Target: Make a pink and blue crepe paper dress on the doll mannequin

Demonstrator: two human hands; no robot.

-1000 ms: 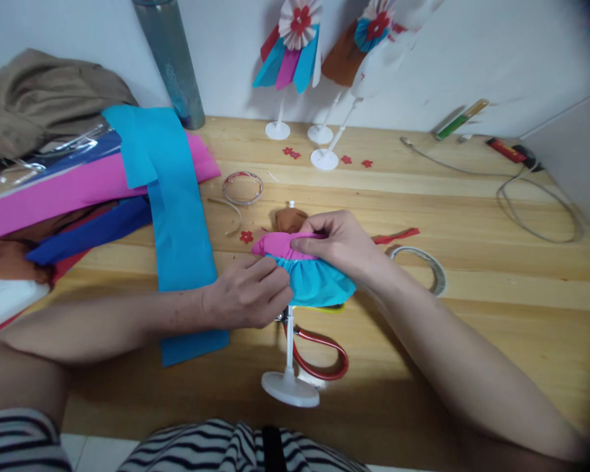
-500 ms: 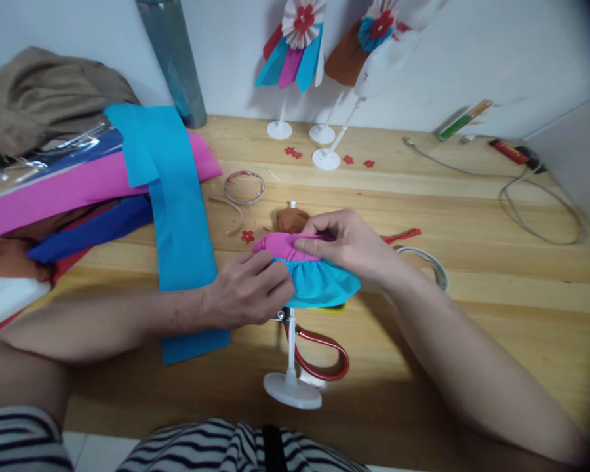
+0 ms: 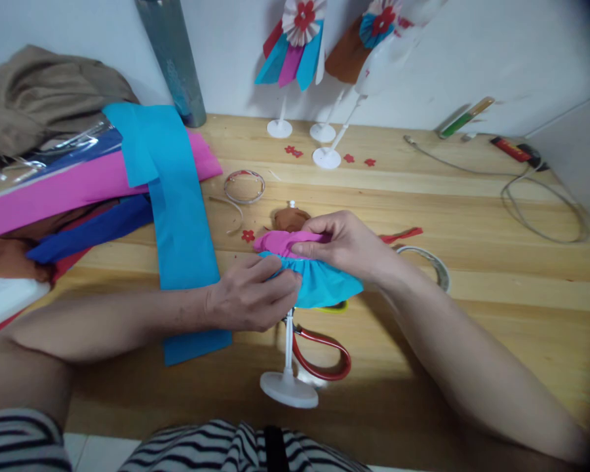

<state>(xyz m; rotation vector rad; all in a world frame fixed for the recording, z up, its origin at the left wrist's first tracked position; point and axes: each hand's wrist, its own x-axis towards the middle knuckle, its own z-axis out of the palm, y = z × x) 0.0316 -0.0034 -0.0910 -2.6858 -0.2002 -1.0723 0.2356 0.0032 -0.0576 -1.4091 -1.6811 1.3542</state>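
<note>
A miniature dress form lies tilted in my hands, with its white stand [image 3: 289, 387] toward me and a small white neck knob at the far end. It wears a brown top [image 3: 291, 219], a pink layer [image 3: 280, 242] and a gathered turquoise ruffle [image 3: 324, 283]. My left hand [image 3: 258, 292] is closed, pinching the ruffle at its left side. From the right, my right hand [image 3: 347, 246] grips the pink layer between thumb and fingers. Red-handled scissors [image 3: 322, 354] lie beneath, partly hidden by the form.
On the left lie a turquoise fabric strip [image 3: 184, 229], pink fabric [image 3: 54, 196] and a brown cloth heap [image 3: 54, 98]. A tall bottle [image 3: 174, 65] and dressed forms on stands [image 3: 279, 128] line the wall. A bangle [image 3: 244, 187], red flowers [image 3: 248, 235], a tape roll [image 3: 430, 262] and a cable [image 3: 516, 196] lie around.
My left hand has moved slightly right along the ruffle. The stand's base has swung a little left, while my right hand keeps its hold on the pink layer.
</note>
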